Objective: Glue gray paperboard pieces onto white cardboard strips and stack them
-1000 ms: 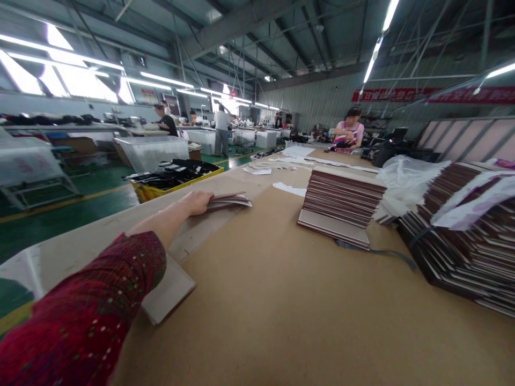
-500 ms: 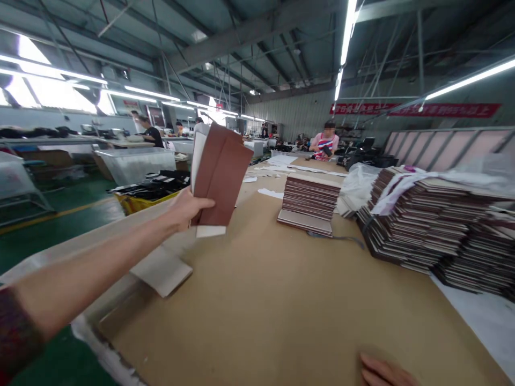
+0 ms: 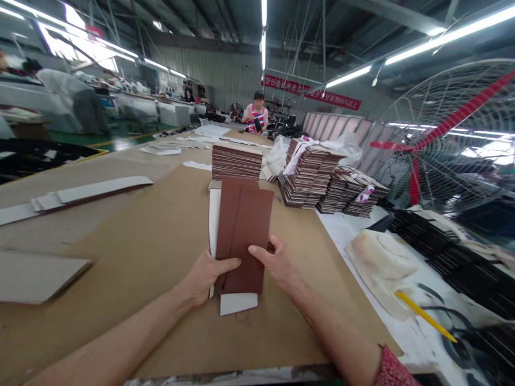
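Observation:
Brown leather-like panels with pale backs are held up in front of me, loosely stacked, with a white edge showing at the left and a pale end at the bottom. My left hand grips their lower left side, thumb across the front. On the right edge, my right hand pinches them, thumb in front and fingers behind. Directly beyond stands a neat stack of brown panels, its lower part hidden by the ones I hold. A pale flat stack lies on the table to the left.
Tall piles of panels stand at the right. Nearer are black stacked pieces and a yellow pointed tool. A large fan is at far right. Pale strips lie left. A person stands at the table's far end.
The brown panels have come from the left to the middle in my left hand. My right hand has risen from the table and now grips them too. The view has turned right.

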`<state>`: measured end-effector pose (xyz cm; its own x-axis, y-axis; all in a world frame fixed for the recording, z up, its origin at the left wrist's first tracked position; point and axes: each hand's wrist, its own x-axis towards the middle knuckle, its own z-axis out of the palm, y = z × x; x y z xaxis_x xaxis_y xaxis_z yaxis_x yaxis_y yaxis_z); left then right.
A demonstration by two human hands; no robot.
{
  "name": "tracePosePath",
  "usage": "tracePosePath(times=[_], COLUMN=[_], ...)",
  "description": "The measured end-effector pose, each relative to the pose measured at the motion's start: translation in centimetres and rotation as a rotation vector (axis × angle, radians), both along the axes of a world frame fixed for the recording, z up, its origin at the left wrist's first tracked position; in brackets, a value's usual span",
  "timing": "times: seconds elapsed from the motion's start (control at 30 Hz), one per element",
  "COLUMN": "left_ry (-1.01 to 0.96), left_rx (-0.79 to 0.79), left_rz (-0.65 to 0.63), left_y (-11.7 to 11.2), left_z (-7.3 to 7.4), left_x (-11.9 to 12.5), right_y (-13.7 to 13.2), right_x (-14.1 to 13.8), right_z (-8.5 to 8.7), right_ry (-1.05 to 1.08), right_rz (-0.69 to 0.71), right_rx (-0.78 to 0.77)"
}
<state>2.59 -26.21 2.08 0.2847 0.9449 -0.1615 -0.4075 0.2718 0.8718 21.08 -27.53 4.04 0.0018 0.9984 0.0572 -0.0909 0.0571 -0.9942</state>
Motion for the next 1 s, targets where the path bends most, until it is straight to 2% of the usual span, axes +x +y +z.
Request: tracePosePath(times=[0.1,0.27,0.33,0.4,0.47,0.5,0.57,0.63,0.67,0.73,0.8,0.87,1.0], left_ry=[-0.007,-0.057,-0.065,-0.048,-0.032,-0.029,-0.037,-0.039,-0.038,-0.032,-0.023,-0.022,-0.039], left_rx=[-0.054,-0.159,-0.186,-0.231,-0.264,-0.27,-0.269,-0.27,-0.271,-0.266,-0.251,-0.247,-0.227], left_rz=[-0.039,0.023,0.049,0.107,0.183,0.216,0.253,0.266,0.27,0.268,0.259,0.23,0.16], left_y=[-0.2,-0.2,-0.1,0.2,0.6,0.8,1.3,1.7,1.9,2.0,1.8,1.5,0.7], left_z=[-1.0,-0.3,0.0,0.1,0.2,0.2,0.1,-0.1,-0.2,-0.4,-0.3,-0.1,0.3], left_x=[-0.4,-0.7,-0.6,-0.7,-1.1,-1.4,-1.9,-2.3,-2.5,-2.5,-2.2,-1.8,-0.9], right_y=[0.3,0.0,0.3,1.0,2.0,2.5,3.4,3.9,3.9,3.8,3.5,3.3,3.5], right_x=[-0.6,-0.8,0.0,1.9,5.1,7.1,11.3,14.8,16.2,17.8,17.8,16.2,9.6], right_z=[-1.2,-2.4,-2.1,-1.0,1.0,2.0,3.5,3.8,3.5,2.1,0.6,-0.1,0.9], right_ry=[0.21,0.311,0.302,0.227,0.018,-0.151,-0.619,-1.036,-1.166,-1.274,-1.263,-1.226,-0.916], right_rz=[0.039,0.003,-0.009,-0.072,-0.231,-0.329,-0.472,-0.424,-0.366,-0.242,-0.161,-0.13,-0.054], right_rx=[-0.083,-0.185,-0.163,-0.059,0.13,0.243,0.39,0.332,0.268,0.147,0.094,0.086,0.146])
